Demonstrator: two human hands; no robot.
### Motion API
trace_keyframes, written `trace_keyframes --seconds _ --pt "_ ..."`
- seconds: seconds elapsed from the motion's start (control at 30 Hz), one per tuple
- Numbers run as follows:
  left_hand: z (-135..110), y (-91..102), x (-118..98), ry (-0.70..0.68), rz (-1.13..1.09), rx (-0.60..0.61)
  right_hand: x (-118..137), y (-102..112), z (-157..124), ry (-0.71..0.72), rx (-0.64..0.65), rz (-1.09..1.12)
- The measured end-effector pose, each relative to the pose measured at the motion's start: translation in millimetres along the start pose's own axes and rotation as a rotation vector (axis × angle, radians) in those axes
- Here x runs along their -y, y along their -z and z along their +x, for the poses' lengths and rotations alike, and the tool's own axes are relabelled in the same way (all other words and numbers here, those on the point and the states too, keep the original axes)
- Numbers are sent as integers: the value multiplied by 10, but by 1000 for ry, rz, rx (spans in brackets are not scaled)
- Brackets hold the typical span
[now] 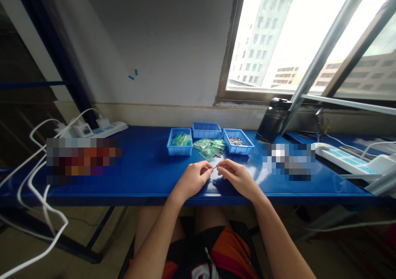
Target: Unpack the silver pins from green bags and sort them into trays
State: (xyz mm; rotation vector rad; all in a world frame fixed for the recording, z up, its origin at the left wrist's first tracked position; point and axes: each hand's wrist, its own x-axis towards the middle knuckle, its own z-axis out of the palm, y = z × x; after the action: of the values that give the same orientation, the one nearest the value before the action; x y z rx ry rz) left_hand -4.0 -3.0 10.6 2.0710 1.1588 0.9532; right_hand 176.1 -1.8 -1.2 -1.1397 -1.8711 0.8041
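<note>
A pale grey wall fills 10 to 12 o'clock, and a dark-framed window at 1 to 2 o'clock lets in bright daylight, with pale buildings outside. A long glossy blue bench runs across the middle. Tan floor shows beneath it at 7 o'clock, and a dark blue upright stands at 10 o'clock.

Open bench ran along the front edge to either side of the left hand and right hand, which pinched a thin metal piece mid-edge. Behind them green packets and three blue trays barred the back edge. A black jug stood back right; power strips and white cables crowded the ends.
</note>
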Motion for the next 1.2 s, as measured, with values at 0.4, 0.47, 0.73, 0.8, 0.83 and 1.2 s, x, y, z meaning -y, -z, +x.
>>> trace_keyframes --seconds 0.4,0.47,0.73,0.8,0.83,1.2 --pt "14 -19 33 -23 13 2 5 8 4 25 13 17" --pt "15 -25 43 -24 21 5 14 9 -3 24 18 20" --pt "18 -40 56 -34 43 16 17 7 -6 22 29 16" --pt "15 -37 44 -22 51 14 14 9 0 26 25 5" --pt "13 -34 37 -16 53 12 14 10 1 27 21 -4" --pt "2 -7 11 19 -2 -35 21 10 11 5 -34 -66"
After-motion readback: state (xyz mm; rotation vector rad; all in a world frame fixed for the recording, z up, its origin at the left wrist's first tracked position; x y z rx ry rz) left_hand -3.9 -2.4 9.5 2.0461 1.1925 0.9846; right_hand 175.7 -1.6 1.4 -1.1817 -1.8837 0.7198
